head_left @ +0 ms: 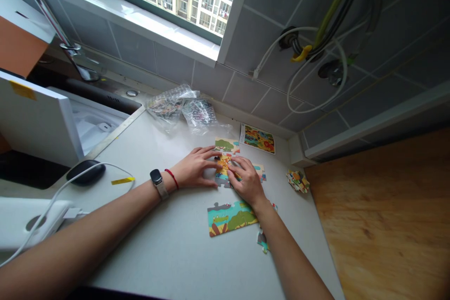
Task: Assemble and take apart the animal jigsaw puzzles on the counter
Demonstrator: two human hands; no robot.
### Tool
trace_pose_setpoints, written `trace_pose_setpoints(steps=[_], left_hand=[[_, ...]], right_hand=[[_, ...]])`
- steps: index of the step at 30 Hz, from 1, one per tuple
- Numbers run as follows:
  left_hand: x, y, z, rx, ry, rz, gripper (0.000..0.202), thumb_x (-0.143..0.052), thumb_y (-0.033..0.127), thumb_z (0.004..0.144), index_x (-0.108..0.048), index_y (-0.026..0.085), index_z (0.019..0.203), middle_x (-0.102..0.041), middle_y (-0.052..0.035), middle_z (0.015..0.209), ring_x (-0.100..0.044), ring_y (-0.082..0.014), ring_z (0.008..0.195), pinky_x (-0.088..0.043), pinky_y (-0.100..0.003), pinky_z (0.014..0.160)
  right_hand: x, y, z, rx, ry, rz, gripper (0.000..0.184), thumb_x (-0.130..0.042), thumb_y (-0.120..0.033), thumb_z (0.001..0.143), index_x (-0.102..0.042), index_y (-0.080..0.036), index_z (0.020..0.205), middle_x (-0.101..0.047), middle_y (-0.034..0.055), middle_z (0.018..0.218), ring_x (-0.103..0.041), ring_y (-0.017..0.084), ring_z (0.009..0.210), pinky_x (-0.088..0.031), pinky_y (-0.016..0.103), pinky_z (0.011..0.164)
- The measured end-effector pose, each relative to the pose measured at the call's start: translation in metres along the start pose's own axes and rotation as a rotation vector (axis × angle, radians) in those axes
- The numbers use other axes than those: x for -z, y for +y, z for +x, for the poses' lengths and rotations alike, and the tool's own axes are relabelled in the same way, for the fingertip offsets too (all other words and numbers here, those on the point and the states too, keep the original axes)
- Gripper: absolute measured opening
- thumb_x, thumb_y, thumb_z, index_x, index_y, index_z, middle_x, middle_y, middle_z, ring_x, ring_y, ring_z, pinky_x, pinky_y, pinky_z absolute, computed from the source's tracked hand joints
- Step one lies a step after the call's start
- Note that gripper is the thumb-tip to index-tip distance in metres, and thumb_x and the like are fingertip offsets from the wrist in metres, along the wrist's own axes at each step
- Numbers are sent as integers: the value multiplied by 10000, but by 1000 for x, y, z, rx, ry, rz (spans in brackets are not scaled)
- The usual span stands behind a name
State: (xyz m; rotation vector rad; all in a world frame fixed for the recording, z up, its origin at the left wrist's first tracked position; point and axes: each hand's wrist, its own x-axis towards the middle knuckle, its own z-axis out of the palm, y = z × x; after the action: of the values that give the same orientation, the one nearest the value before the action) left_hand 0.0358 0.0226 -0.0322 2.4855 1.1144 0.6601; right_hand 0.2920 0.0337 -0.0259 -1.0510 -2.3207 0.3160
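Observation:
A joined cluster of colourful jigsaw pieces (223, 174) lies on the pale countertop (168, 239). My left hand (195, 168), with a watch and a red string at the wrist, lies flat with fingers stretched onto the cluster's left side. My right hand (246, 179) presses its fingers down on the cluster's right side. A larger assembled section (230, 216) with a green and teal scene lies just nearer to me. A separate piece (227, 144) sits beyond my fingers. The reference picture card (258, 138) lies at the wall.
A small pile of loose pieces (298, 181) sits at the right edge, and loose pieces (263, 240) lie by my right forearm. Clear plastic bags (184, 108) lie at the back. A sink (93, 122) and tap are at left, a wooden surface (383, 215) at right.

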Motion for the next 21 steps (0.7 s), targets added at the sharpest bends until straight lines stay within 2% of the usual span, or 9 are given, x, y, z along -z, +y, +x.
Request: trace_pose_setpoints(steps=[5, 11, 17, 21], left_hand=[[0, 1, 1, 6, -1, -3, 530, -763, 669, 835, -746, 342, 1252, -557, -73, 1567, -428, -406, 1495, -380, -590, 1167], [0, 1, 1, -1, 19, -41, 514, -805, 628, 815, -760, 330, 1232, -597, -78, 1529, -465, -400, 1469, -387, -579, 1170], [-2, -1, 0, -13, 40, -37, 519, -794, 642, 820, -743, 349, 1246, -597, -63, 1530, -469, -378, 1469, -383, -561, 1172], [-1, -1, 1, -11, 35, -17, 611, -767, 676, 827, -696, 330, 1326, -594, -83, 1531, -488, -369, 1452, -383, -538, 1169]], right_hand=[[-1, 1, -1, 13, -17, -24, 225, -635, -204, 970, -825, -269, 1072, -805, 52, 1181, -657, 299, 1271, -545, 527, 1093], [-1, 0, -1, 30, 4, -8, 236, -642, -198, 965, -831, -265, 1090, -795, 58, 1212, -644, 304, 1287, -544, 543, 1104], [2, -1, 1, 78, -29, -17, 254, -643, -191, 965, -831, -291, 1103, -803, 37, 1191, -657, 300, 1284, -563, 546, 1095], [2, -2, 0, 80, -51, -34, 253, -630, -208, 981, -825, -285, 1122, -798, 37, 1206, -642, 308, 1300, -562, 554, 1089]])
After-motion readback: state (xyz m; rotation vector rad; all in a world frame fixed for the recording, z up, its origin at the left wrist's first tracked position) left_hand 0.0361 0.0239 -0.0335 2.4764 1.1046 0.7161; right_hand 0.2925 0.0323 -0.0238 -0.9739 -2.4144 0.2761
